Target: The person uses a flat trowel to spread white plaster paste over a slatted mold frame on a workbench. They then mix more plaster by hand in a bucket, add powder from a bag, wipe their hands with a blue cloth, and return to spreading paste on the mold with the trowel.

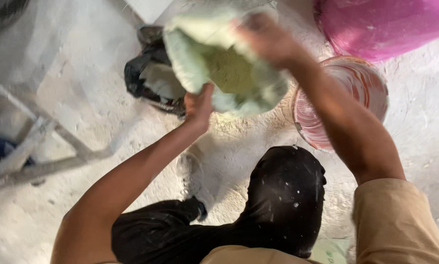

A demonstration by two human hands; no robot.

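A pale green sack [200, 54] stands open on the dusty floor in front of me, with yellowish powder [229, 71] showing inside its mouth. My left hand [199, 105] grips the near edge of the sack's mouth. My right hand [266, 39] holds the far right edge of the same mouth, blurred by motion. My knees in dark, dust-speckled trousers [285, 195] are bent below the sack.
A pink-and-white striped bucket [371, 88] sits right of the sack, behind my right forearm. A large pink tub [381, 24] is at the top right. A black plastic bag [146, 78] lies left of the sack. A grey metal frame [43, 142] stands at the left.
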